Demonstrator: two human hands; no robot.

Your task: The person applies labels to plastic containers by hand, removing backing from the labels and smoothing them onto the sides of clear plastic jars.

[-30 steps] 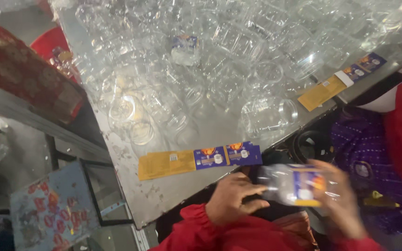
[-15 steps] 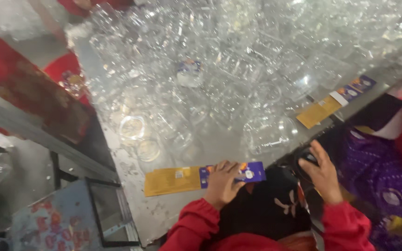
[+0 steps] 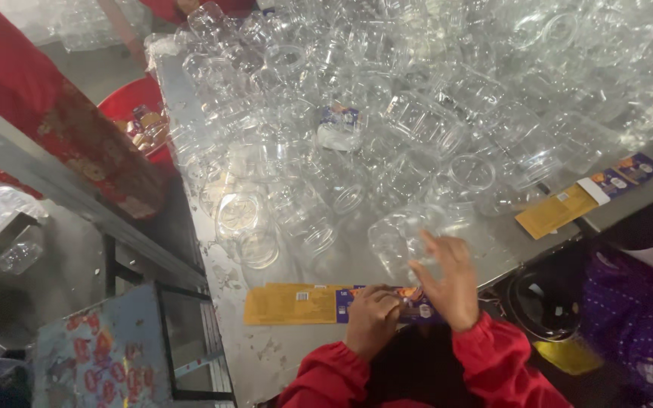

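Red-sleeved, the left hand [image 3: 372,317] presses its curled fingers down on a long label strip [image 3: 341,304], yellow at one end and blue at the other, which lies flat along the near edge of the table [image 3: 266,355]. The right hand [image 3: 447,279] has come up from below the edge since half a second ago; its grip now stands wide and empty, fingers spread against a clear plastic jar [image 3: 402,238] just beyond the strip. A second ago this hand held a labelled jar low off the table, which no longer shows, so that jar looks finished and a bare one seems next for the strip. Behind it, clear jars crowd the table to its far edge, one of them [image 3: 339,125] already labelled. Another strip [image 3: 587,193] lies at the right edge, beside a neighbour in purple.
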